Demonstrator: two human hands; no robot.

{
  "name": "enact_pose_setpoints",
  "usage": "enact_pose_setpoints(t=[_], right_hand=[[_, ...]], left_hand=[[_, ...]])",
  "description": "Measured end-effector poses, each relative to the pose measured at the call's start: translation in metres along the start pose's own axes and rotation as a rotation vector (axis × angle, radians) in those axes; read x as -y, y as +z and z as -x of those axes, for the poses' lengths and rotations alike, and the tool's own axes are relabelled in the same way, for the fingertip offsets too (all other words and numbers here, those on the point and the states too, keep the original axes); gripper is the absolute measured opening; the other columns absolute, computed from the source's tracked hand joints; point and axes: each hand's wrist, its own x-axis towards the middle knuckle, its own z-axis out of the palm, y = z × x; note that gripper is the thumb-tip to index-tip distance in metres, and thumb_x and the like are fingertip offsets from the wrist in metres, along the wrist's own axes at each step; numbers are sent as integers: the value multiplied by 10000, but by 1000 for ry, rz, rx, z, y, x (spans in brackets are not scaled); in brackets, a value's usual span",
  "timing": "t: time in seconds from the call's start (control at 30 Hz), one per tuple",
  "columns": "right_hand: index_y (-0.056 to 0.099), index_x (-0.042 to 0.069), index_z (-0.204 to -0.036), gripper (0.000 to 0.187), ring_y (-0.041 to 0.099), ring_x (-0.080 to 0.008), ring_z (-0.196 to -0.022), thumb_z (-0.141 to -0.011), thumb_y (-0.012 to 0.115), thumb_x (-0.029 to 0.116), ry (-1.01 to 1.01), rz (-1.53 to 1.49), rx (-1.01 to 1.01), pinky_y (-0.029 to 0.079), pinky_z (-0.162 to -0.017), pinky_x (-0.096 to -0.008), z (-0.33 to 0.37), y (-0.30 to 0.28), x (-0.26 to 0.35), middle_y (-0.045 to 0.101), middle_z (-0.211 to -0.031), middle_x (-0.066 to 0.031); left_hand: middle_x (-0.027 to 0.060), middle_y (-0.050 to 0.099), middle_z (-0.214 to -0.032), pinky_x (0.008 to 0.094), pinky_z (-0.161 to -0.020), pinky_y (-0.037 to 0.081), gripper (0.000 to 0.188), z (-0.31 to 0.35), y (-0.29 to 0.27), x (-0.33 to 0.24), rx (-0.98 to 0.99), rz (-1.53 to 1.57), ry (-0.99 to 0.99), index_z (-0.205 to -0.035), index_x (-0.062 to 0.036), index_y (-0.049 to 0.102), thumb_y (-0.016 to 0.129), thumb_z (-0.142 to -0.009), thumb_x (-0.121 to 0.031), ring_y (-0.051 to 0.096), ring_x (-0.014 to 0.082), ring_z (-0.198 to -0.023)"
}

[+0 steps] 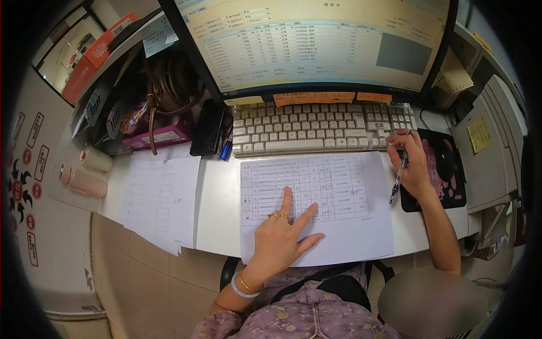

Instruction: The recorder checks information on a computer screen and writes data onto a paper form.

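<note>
On a white desk lies a sheet with a printed table (350, 243) and some handwritten notes. My left hand (276, 234) rests on it, index finger stretched onto the table's rows, the other visible fingers spread. Rings and two bracelets are on that hand and wrist. At the number pad of the beige keyboard (305, 135), my right hand (415, 166) has its fingertips over the keys. A pen (397, 181) is tucked in the same hand, its tip slanting down beside the sheet. Behind the keyboard a monitor (305, 51) displays a table.
Right of my right hand, a black mouse (446, 161) sits on a black and pink mouse pad (451, 195). To the left are a blue marker (226, 148), a black flat case (208, 127), other papers (149, 195), a pink bottle (84, 181) and a brown bag (178, 76).
</note>
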Motion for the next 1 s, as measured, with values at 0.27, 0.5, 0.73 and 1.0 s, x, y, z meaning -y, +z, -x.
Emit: enact_pose_setpoints(t=[0.27,0.5,0.73,1.0], right_hand=[[545,34,-950,188,586,-341,-1032,-860,709,16,-22,10,8,492,-857,-410,-2,0,-1,685,-996,-138],[557,28,-965,190,586,-348,-1022,-853,710,10,68,-78,15,492,-857,-408,-2,-1,2,653,-1012,-143],[572,27,-970,180,589,-334,-1030,-853,704,-1,-40,24,28,494,-849,-395,0,-3,0,648,-1016,-143],[593,27,-960,143,591,-333,-1049,-869,702,15,30,-14,-8,494,-851,-395,2,-3,-1,649,-997,-145]], left_hand=[[342,493,-1431,281,-599,522,577,-2,-1,1,17,-9,2,-1293,-251,692,793,-786,-507,633,220,-662],[349,492,-1427,279,-606,525,582,-3,-4,-1,33,-15,-9,-1295,-257,689,797,-781,-507,636,217,-664],[378,475,-1417,314,-615,549,564,2,-2,-1,29,30,-6,-1315,-235,668,738,-837,-527,655,251,-698],[341,493,-1429,284,-633,531,574,-1,0,-3,15,22,-2,-1281,-245,698,799,-778,-503,626,220,-659]])
